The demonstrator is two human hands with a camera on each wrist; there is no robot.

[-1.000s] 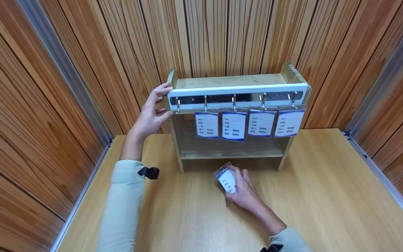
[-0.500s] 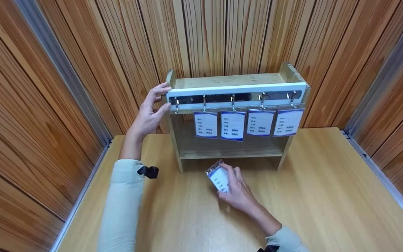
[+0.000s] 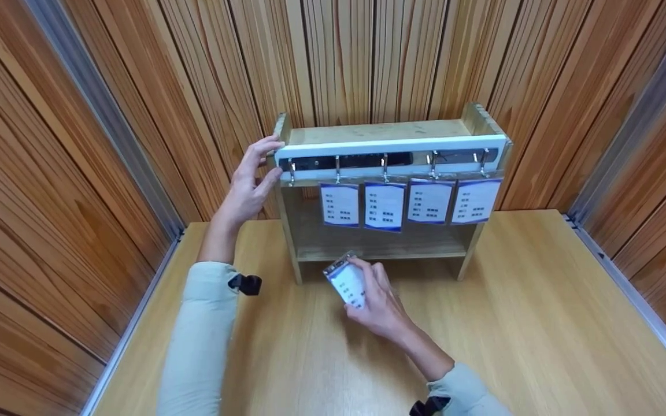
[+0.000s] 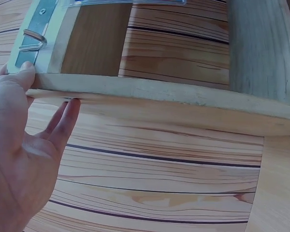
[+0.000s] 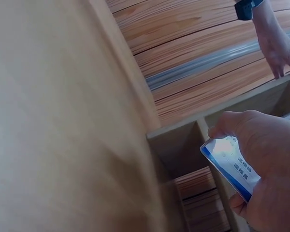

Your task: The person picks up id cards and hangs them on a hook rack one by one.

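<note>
My right hand (image 3: pixel 380 306) pinches a name badge (image 3: pixel 346 283) in a clear holder, tilted with its clip end up and to the left. It is held in front of the wooden shelf (image 3: pixel 382 253), over the table. In the right wrist view, thumb and fingers grip the badge's edges (image 5: pixel 227 159). My left hand (image 3: pixel 243 190) holds the shelf's upper left corner, thumb on the end of the white hook rail (image 3: pixel 362 146) and fingers along the side board (image 4: pixel 150 89). The leftmost hook (image 3: pixel 292 171) is bare. Several similar badges (image 3: pixel 384 207) hang from the other hooks.
The shelf stands on a wooden table (image 3: pixel 541 300), close to the wood-panelled back wall (image 3: pixel 402 63). Metal strips (image 3: pixel 639 294) run along the table's sides. Panelled walls rise at left and right.
My right hand has moved left and slightly up with the badge, toward the shelf's left half. The left thumb has shifted up from below the rail onto its end.
</note>
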